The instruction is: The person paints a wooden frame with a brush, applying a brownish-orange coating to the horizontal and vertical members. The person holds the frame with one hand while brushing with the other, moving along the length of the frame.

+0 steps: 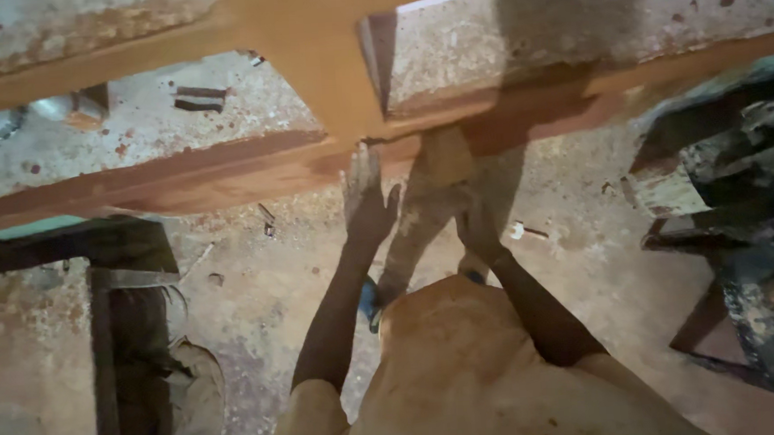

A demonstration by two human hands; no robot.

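At the far left, a dark wooden frame (94, 262) stands on the dusty floor (257, 288), and a small dark block (199, 98) lies further up on the pale concrete. Running across the whole view is an orange-painted wooden beam (223, 178), joined near the middle by a cross piece (305, 43) of the same colour.

The left hand (366, 201) is raised with its fingers spread wide and flat; its fingertips reach the lower edge of the beam just below the joint, and it holds nothing. Just to its right, the right hand (477, 225) sits lower, beside a tan cloth-like shape (430, 188) that rises to the beam's underside. Whether that hand is closed on the cloth or only resting against it, I cannot tell. So the beam lies directly above and ahead of both hands, touching the left one and near the right.

To the right, a small white piece (518, 230) lies on the floor, and a dark cluttered heap (744, 196) fills the right edge.

As a judgement: the paint looks glossy and may be wet, so a flat palm could smear it or slip along the edge. A sideways push could also shift the beam off its line at the joint.
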